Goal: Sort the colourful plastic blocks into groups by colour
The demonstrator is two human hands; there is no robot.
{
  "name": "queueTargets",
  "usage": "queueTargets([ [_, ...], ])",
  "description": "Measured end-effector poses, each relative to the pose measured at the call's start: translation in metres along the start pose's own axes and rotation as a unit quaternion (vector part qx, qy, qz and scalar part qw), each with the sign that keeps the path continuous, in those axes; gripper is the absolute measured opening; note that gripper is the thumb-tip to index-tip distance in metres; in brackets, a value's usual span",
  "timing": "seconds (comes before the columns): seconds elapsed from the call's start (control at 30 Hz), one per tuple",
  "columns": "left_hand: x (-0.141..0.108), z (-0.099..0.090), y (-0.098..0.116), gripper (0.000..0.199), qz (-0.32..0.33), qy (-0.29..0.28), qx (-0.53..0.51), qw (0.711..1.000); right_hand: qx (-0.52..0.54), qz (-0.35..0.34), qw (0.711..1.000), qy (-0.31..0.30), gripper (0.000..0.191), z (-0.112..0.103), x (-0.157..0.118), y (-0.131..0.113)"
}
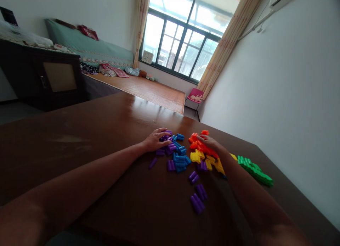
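Note:
My left hand (155, 140) reaches over a heap of purple plastic blocks (171, 147). Its thumb and fingers are apart and touch the heap from the left. Small ribbed tubes make up these pieces. Blue blocks (180, 162) lie just right of that heap. Over a pile of orange blocks (204, 149) is my right hand (210, 142), its fingers stretched out onto the pile and its palm side hidden. Yellow blocks (195, 157) lie below the orange ones, partly behind my right forearm. Several purple pieces (197, 203) are scattered nearer to me.
Joined green blocks (255, 171) lie right of my right forearm on the brown glossy table (111, 132). Beyond it stand a bed with a mat (148, 91), a dark cabinet (58, 76) and a pink chair (196, 94). A white wall (289, 97) borders the right side.

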State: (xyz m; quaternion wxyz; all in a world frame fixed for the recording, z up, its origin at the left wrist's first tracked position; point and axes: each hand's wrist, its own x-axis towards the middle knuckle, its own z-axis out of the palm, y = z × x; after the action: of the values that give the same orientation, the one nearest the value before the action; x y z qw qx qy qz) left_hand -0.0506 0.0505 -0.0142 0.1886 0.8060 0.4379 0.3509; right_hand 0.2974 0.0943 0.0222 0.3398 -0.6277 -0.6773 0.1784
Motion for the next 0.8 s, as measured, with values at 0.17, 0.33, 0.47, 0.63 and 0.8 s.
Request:
queueTargets([
  [0.17, -0.001, 0.002, -0.001, 0.075, 0.021, -0.033, 0.027, 0.999, -0.031, 0.053, 0.990, -0.124, 0.056, 0.048, -0.008, -0.063],
  [0.33, -0.001, 0.007, -0.011, 0.091, 0.037, -0.017, 0.020, 0.999, 0.092, 0.061, 0.969, -0.221, 0.058, 0.063, -0.021, -0.132],
  [0.47, 0.000, 0.008, -0.017, 0.090, 0.050, -0.014, 0.019, 0.998, 0.208, 0.016, 0.937, -0.282, 0.057, 0.031, -0.030, -0.148],
  [0.63, 0.002, 0.008, -0.021, 0.081, 0.060, -0.014, 0.027, 0.998, 0.134, 0.055, 0.980, -0.137, 0.057, -0.057, -0.051, -0.084],
  [0.8, 0.007, 0.013, -0.024, 0.078, 0.060, -0.002, 0.039, 0.997, -0.071, 0.283, 0.956, 0.027, 0.073, -0.122, -0.105, 0.005],
])
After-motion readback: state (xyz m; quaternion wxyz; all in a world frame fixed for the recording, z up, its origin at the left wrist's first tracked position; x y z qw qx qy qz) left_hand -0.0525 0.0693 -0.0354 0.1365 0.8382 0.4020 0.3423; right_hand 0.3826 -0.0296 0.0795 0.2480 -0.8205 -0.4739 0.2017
